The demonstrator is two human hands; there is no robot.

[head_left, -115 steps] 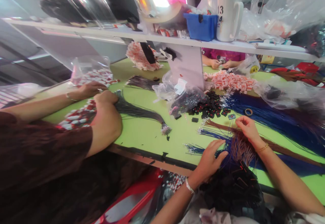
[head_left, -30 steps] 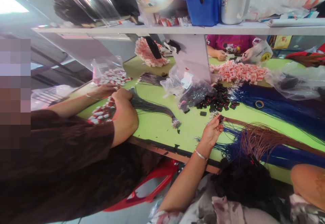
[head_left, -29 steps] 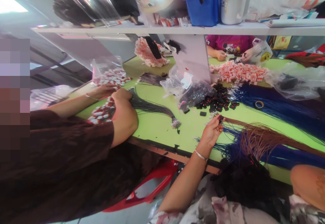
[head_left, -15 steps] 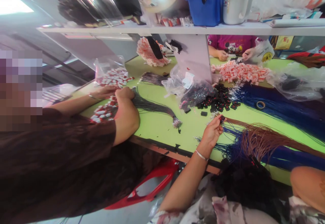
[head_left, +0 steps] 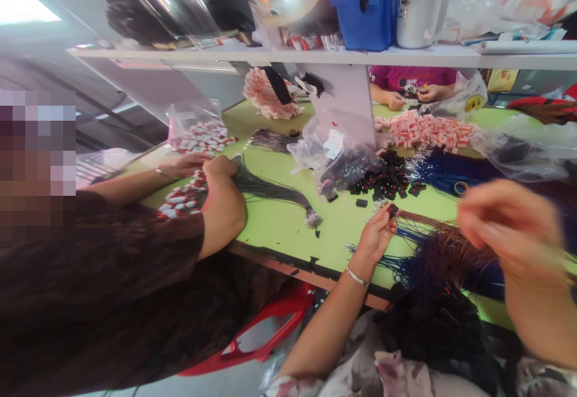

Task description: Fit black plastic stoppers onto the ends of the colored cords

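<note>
My left hand (head_left: 378, 232) is closed, pinching a small black plastic connector housing (head_left: 392, 211) between thumb and fingers. Silver terminals and thin wire ends show around those fingertips. My right hand (head_left: 509, 229), blurred by motion, is raised over the wires at the right with its fingers curled together; anything in them is too smeared to make out. Beneath it lies a bundle of brown wires (head_left: 455, 250), with blue wires (head_left: 396, 262) beside and under it. Behind my left hand is a pile of black connector housings (head_left: 392, 175). More dark pieces (head_left: 437, 325) rest on my lap.
To the left, a co-worker's arms (head_left: 220, 205) reach over grey wires (head_left: 270, 184) and white-and-red connectors (head_left: 180, 199). Across the table, another person's hands (head_left: 430, 92) work behind pink-and-white connectors (head_left: 428, 130). A shelf (head_left: 270, 56) spans above; a tape roll (head_left: 460, 188) lies right.
My right hand has come up from the lower right to above the brown wires. My left hand keeps hold of the connector housing, almost still. The person across has moved a hand inward.
</note>
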